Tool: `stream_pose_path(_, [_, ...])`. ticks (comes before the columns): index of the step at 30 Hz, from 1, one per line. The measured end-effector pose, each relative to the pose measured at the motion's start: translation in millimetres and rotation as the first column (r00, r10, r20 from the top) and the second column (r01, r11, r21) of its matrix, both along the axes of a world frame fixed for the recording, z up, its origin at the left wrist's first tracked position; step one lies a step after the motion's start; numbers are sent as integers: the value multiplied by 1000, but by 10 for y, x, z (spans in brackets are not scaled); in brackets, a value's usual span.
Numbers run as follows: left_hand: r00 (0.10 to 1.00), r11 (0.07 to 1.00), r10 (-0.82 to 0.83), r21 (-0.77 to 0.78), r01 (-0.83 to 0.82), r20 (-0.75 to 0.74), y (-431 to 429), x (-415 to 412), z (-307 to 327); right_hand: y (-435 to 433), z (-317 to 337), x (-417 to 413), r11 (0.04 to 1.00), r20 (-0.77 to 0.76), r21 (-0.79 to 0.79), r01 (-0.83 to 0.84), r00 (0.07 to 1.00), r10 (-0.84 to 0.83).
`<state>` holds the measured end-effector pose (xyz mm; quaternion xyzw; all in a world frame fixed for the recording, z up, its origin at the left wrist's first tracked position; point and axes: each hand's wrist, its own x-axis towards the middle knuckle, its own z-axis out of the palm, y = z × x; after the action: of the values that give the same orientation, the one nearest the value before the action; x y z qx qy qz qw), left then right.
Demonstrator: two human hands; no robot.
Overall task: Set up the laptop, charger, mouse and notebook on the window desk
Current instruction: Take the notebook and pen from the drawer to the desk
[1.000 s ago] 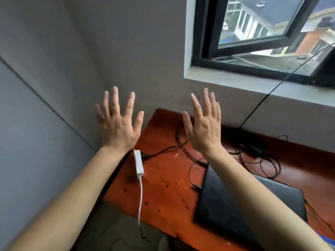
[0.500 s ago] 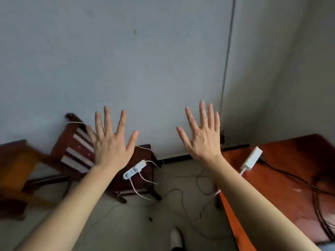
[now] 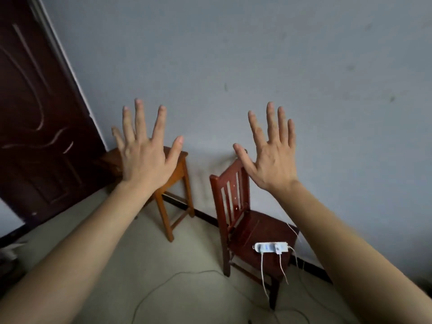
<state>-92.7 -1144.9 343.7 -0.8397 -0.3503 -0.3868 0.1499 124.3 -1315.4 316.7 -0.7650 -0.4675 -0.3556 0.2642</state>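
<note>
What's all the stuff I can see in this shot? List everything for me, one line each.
Door: one, dark brown, far left, partly cut off by the frame.
Stool: one, orange-brown wood, against the wall beside the door, partly behind the left hand.
Chair: one, reddish-brown with a slatted back, right of the stool, by the wall.
Power strip: one, white, lying on the chair seat, with white cords hanging off the front edge.
Cable: one thin pale one, looping across the floor below the chair.
Wall: pale grey-blue, filling the background.
Floor: pale beige.
Left hand: raised, fingers spread, holding nothing.
Right hand: raised, fingers spread, holding nothing.
</note>
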Motion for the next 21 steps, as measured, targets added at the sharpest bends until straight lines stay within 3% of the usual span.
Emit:
stream_pose_path(5, [997,998,69,-4,-69,-16,735,-1006,-71,1047,19,-839,996,-41,18,-83,996,84])
stream_pose_path(9, [989,986,144,-76,-146,-33,1325,-1580,-207,1822,-98,-1316,986,21,-18,-168,985,169])
stream_pose_path(16, [958,943,284,-171,-285,-35,2134,-2060,-434,3093,-354,-1657,958,-49,-64,-280,960,277])
stream_pose_path(21, [926,913,371,-154,-377,-67,2937,-2071,-486,4240,-579,-1684,921,-35,-49,-386,922,385])
